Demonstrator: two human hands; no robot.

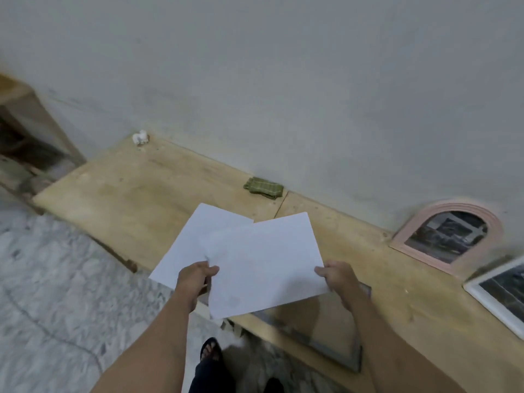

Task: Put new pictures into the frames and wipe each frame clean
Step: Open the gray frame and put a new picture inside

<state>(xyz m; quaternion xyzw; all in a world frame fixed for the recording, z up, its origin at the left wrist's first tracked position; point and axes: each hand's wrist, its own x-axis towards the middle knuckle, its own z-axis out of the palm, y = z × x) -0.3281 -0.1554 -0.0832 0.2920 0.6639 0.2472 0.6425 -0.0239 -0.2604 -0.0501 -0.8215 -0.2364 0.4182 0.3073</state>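
Note:
Two white sheets of paper are held above the wooden bench (pixel 141 199), blank sides up. My left hand (pixel 195 279) pinches the left sheet (pixel 192 242) at its near edge. My right hand (pixel 338 276) grips the right sheet (pixel 263 265), which overlaps the left one. Under the sheets a grey rectangular frame (pixel 334 350) lies flat at the bench's near edge, partly hidden by the paper and my right forearm. A pink arched frame (pixel 448 234) with a dark picture leans on the wall at right. A white frame (pixel 499 293) with a dark picture lies at the far right.
A folded green cloth (pixel 263 188) lies on the bench against the grey wall. A small white object (pixel 141 137) sits at the bench's far left corner. Left of the bench is a speckled stone floor (pixel 56 279). My sandalled foot (pixel 211 350) stands below the bench.

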